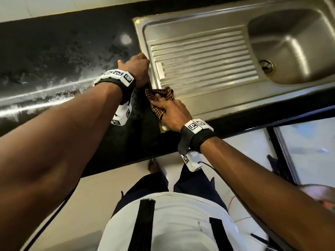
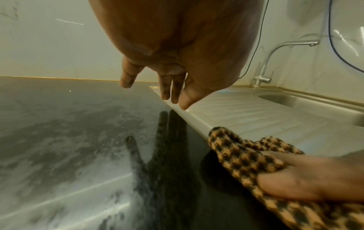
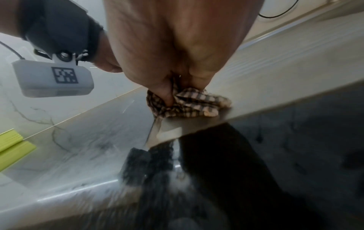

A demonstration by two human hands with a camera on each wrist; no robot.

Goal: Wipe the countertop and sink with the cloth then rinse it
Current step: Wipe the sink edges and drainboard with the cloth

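A brown and black checked cloth (image 1: 159, 98) (image 2: 246, 158) (image 3: 189, 104) lies bunched at the near left corner of the steel sink's ribbed drainboard (image 1: 201, 60), where it meets the black countertop (image 1: 59, 57). My right hand (image 1: 170, 111) (image 3: 169, 74) grips the cloth, fingers curled into it, and presses it on the steel. My left hand (image 1: 137, 69) (image 2: 167, 87) hovers over the drainboard's left rim with straight fingers and holds nothing. The sink bowl (image 1: 290, 46) lies at the right.
The countertop shows wet, streaky smears on its left part (image 2: 59, 147). A steel tap (image 2: 275, 62) stands at the back wall behind the bowl. A green object (image 3: 11, 147) sits at the far left in the right wrist view. The counter's front edge is near my body.
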